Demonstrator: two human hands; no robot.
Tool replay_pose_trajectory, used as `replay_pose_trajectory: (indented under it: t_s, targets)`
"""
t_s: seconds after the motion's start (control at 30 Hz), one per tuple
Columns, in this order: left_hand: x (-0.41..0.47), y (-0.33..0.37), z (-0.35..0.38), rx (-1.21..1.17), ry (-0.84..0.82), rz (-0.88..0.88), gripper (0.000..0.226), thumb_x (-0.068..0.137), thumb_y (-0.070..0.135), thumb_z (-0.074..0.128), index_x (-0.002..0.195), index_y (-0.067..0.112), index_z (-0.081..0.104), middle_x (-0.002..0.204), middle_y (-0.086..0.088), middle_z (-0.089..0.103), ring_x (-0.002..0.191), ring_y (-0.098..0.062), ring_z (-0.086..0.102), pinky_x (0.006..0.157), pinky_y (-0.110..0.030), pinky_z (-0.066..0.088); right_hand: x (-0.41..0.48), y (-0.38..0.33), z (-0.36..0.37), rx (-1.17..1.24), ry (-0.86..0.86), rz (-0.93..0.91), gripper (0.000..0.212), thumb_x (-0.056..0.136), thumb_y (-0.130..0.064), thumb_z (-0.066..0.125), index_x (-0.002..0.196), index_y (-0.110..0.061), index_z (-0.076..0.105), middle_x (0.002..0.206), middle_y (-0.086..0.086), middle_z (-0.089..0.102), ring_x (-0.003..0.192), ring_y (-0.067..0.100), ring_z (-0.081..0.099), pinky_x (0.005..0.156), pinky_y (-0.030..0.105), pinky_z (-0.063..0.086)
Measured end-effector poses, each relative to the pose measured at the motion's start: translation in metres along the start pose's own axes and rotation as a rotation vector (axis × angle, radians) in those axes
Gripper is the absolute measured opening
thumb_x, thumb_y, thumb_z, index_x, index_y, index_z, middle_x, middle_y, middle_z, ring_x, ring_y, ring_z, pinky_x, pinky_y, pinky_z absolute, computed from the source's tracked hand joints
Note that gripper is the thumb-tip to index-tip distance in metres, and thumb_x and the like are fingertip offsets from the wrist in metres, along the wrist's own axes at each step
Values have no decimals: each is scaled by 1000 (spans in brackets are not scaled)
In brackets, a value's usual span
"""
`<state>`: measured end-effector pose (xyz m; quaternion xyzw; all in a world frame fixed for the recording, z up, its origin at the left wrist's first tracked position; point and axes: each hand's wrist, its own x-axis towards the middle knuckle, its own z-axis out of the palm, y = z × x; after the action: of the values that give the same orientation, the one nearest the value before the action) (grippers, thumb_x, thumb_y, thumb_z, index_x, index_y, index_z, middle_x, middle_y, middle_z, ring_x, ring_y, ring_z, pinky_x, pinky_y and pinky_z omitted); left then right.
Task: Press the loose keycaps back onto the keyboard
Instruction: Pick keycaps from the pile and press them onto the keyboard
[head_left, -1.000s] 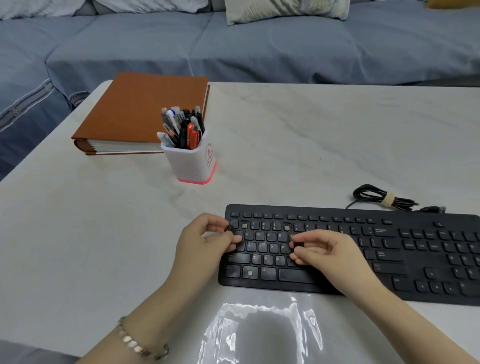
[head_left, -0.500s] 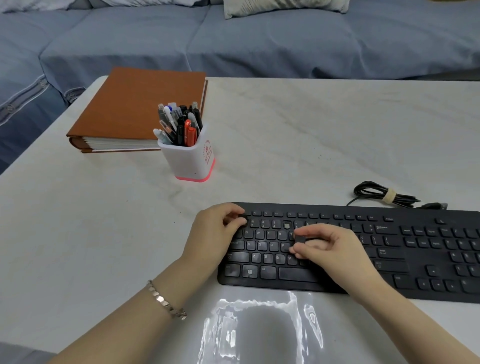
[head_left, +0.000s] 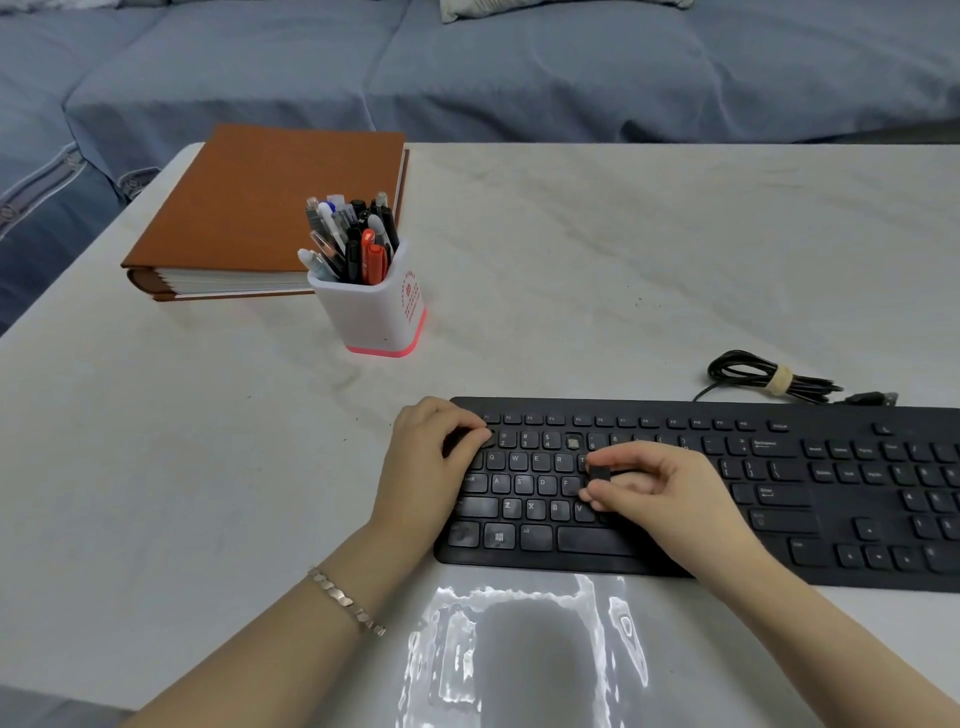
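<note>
Right hand (head_left: 670, 488) pinches a square keycap (head_left: 599, 473) (matte black plastic) above flat keyboard (head_left: 810, 519)

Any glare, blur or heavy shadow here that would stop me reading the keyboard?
Head view: a bright glare patch lies on the table on the near side of the keyboard, off the keys; letter legends at left read clearly, those toward the right are soft; the keycap in the right hand is unblurred; shadows are faint.
</note>
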<state>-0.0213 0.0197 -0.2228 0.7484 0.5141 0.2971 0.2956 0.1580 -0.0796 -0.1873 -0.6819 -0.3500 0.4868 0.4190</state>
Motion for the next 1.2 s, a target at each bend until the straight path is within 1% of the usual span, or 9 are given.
replay_pose_trajectory:
  t_s: [0.07,0.1,0.2,0.37,0.53,0.73,0.93,1.07,1.2]
  targets:
    - [0,-2,-1,56,13,95,6,83,16,66,83,14,72,84,14,54,88,-6,43,81,-2,29,0,0,0,6,4,0,20,77,1,67,84,-17,65,65,3,72,63,8,67,78,16,50]
    - [0,-4,0,92,16,159,12,84,20,63,86,12,73,85,10,56,87,-7,43,81,-3,30,0,0,1,9,5,1,20,77,2,67,84,-17,65,65,3,72,63,8,67,76,15,50]
    - [-3,-12,2,160,25,291,30,83,31,52,92,13,74,91,0,63,86,-10,44,80,-14,36,-1,0,2,15,2,0,20,77,2,66,84,-16,65,65,3,72,61,7,67,75,14,50]
    - [-3,-16,3,177,58,288,30,82,35,51,91,19,75,96,-1,63,89,-11,45,79,-25,40,-1,1,1,19,1,-1,21,77,4,66,83,-17,65,63,2,72,60,8,67,76,15,50]
    - [-1,-20,4,248,72,389,28,84,31,52,90,17,75,96,-4,66,90,-15,48,74,-36,50,-1,2,0,34,-2,2,21,77,6,65,83,-15,65,63,3,72,58,7,66,69,10,51]
    - [-3,-24,6,273,100,439,25,85,27,53,94,15,74,98,-5,66,91,-19,50,70,-38,51,-1,1,-1,25,3,-2,21,76,5,66,83,-15,65,63,3,72,59,8,66,71,13,51]
    - [-9,-28,7,374,105,536,22,87,20,52,104,15,64,105,-11,64,94,-25,52,69,-38,50,-1,0,2,7,-1,5,21,77,2,66,83,-18,65,65,2,72,62,8,67,81,19,50]
    - [-15,-27,6,397,113,495,27,88,23,49,105,14,68,112,-13,63,100,-27,53,76,-35,46,-4,-1,3,8,-1,-4,21,77,2,66,83,-18,65,64,1,72,61,7,67,80,14,49]
    - [-14,-24,6,339,76,387,30,86,28,49,102,17,72,113,-12,63,100,-29,59,80,-37,49,-6,0,2,25,0,2,22,77,5,65,82,-16,65,64,3,72,58,6,66,72,10,49]
